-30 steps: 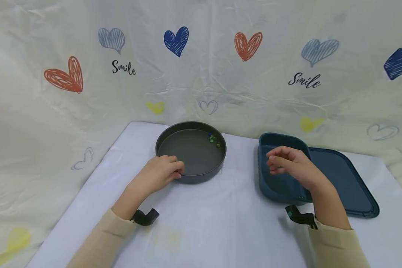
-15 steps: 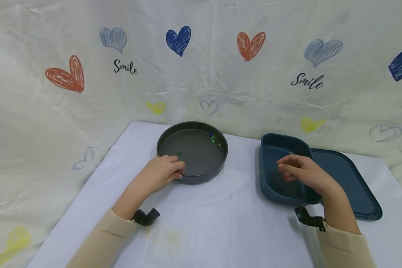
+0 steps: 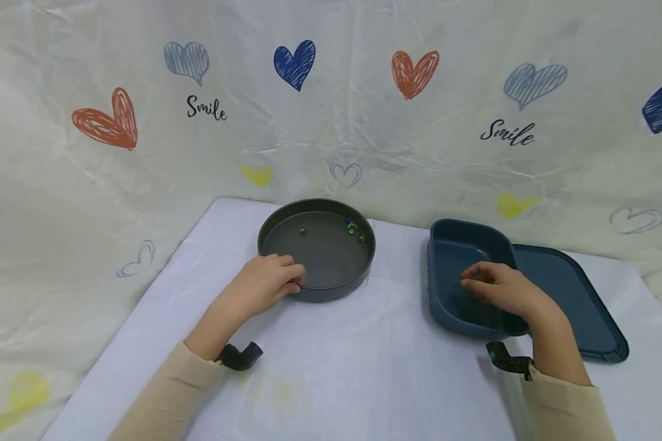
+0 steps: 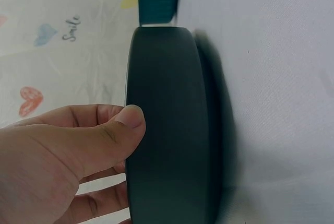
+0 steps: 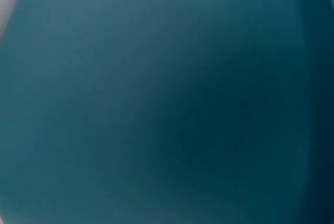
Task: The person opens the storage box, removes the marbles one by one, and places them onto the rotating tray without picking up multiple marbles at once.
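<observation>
My left hand (image 3: pixel 265 278) grips the near left rim of a round dark grey pan (image 3: pixel 331 269), thumb on its outer wall in the left wrist view. Inside the pan, several small green and blue marbles (image 3: pixel 352 229) cluster at the far right. A single green marble (image 3: pixel 303 231) lies apart, farther left. My right hand (image 3: pixel 504 288) is over the open blue box (image 3: pixel 444 245), fingers loosely bent with a gap between thumb and forefinger. Nothing shows between them. Part of the box's near right end is hidden by this hand; the right wrist view is filled with blurred blue.
A flat blue lid (image 3: pixel 568 294) lies right of the box, partly behind it. A white cloth (image 3: pixel 375 367) covers the table. Behind stands a pale sheet (image 3: pixel 342 116) printed with hearts.
A green marble has come into sight by the left hand and rolled toward the pan's far side. My right hand has moved right and nearer over the box. My left hand stays on the rim.
</observation>
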Tool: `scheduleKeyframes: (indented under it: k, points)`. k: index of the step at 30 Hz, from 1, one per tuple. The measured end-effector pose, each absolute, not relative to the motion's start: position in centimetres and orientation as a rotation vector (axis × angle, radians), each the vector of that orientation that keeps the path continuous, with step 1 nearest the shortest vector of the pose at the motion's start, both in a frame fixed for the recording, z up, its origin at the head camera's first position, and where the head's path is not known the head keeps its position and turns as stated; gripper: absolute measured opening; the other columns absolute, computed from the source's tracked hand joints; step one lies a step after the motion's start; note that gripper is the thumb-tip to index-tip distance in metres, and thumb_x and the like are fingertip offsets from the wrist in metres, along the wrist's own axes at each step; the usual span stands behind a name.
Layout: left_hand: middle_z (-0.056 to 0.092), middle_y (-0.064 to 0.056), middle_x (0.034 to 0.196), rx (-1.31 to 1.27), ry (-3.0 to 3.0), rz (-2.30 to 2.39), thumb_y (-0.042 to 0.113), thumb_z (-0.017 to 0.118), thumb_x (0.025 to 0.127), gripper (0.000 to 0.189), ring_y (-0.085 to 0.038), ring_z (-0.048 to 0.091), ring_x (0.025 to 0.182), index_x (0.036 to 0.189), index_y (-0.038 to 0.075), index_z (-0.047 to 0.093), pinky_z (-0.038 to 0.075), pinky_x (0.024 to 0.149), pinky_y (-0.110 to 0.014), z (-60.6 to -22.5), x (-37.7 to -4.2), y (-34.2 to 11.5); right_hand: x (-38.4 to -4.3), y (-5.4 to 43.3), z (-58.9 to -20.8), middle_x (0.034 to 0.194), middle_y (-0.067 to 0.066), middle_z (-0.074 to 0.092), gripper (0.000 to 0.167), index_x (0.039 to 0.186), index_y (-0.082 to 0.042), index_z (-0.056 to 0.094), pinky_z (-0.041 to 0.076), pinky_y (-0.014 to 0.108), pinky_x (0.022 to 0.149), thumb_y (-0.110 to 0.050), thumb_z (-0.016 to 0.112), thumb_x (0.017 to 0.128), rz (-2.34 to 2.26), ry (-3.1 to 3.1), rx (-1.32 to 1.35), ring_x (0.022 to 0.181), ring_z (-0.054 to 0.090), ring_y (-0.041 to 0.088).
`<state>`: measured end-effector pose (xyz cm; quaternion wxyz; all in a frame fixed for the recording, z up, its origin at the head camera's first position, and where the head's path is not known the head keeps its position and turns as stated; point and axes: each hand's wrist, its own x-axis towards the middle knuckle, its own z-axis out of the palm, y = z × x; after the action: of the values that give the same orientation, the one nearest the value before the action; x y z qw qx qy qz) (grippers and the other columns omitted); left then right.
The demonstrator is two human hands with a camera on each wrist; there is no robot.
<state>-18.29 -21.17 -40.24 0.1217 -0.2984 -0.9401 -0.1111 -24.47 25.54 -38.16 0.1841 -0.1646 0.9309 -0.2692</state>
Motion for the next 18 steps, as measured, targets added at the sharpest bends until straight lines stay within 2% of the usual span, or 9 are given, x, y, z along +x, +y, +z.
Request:
scheduleKeyframes:
  k: [5, 11, 18]
  points:
    - [0.06, 0.012, 0.082, -0.87, -2.746, -0.328, 0.022, 0.081, 0.084, 0.015, -0.011, 0.056, 0.07, 0.09, 0.025, 0.067, 0.046, 0.063, -0.027, -40.07, -18.2, -21.15, -24.29, 25.43, -38.04, 0.113, 0.015, 0.068, 0.044, 0.127, -0.003, 0.062, 0.053, 0.043, 0.075, -0.038, 0.056, 0.102, -0.581, 2.676, -0.449, 0.093, 0.064, 0.023]
    - [0.06, 0.013, 0.082, -0.868, -2.755, -0.324, 0.023, 0.081, 0.084, 0.015, -0.011, 0.056, 0.071, 0.09, 0.025, 0.067, 0.045, 0.064, -0.027, -39.76, -18.05, -21.21, -23.99, 25.22, -37.94, 0.112, 0.019, 0.067, 0.035, 0.118, -0.006, 0.066, 0.052, 0.05, 0.076, -0.034, 0.06, 0.099, -0.419, 2.674, -0.455, 0.098, 0.064, 0.034]
    - [0.06, 0.013, 0.083, -0.867, -2.752, -0.327, 0.023, 0.081, 0.084, 0.015, -0.011, 0.056, 0.072, 0.09, 0.025, 0.067, 0.046, 0.064, -0.027, -39.97, -18.12, -21.28, -23.58, 25.11, -37.95, 0.117, 0.021, 0.065, 0.032, 0.114, -0.008, 0.067, 0.05, 0.053, 0.077, -0.035, 0.062, 0.097, -0.321, 2.663, -0.436, 0.102, 0.062, 0.038]
